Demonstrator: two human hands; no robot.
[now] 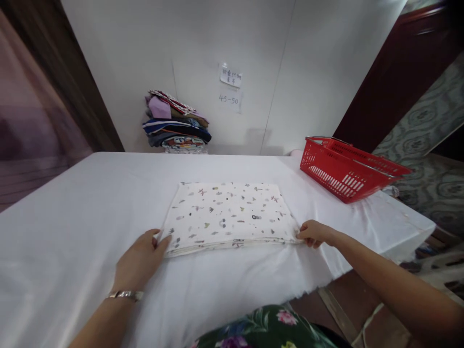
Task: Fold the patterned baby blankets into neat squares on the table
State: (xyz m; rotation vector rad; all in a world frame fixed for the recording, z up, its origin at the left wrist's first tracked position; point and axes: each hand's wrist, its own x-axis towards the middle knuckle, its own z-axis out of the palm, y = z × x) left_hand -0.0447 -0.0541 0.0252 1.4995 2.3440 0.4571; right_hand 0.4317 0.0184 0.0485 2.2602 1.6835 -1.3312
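A white cloth (228, 212) printed with small grey, yellow and red motifs lies folded into a flat rectangle, its layered edge facing me. At its near left corner is my left hand (141, 256), with the thumb on the cloth's edge and the fingers bent beside it; the fingertips are partly hidden. My right hand (315, 234) pinches the near right corner between thumb and curled fingers. Under the cloth spreads a white table cover (108, 193).
A red plastic basket (340, 166) stands at the table's right side. Against the wall at the back left rises a stack of folded fabrics (177, 123). Paper notes (231, 77) are stuck to the wall. The table's right edge drops to a cluttered floor.
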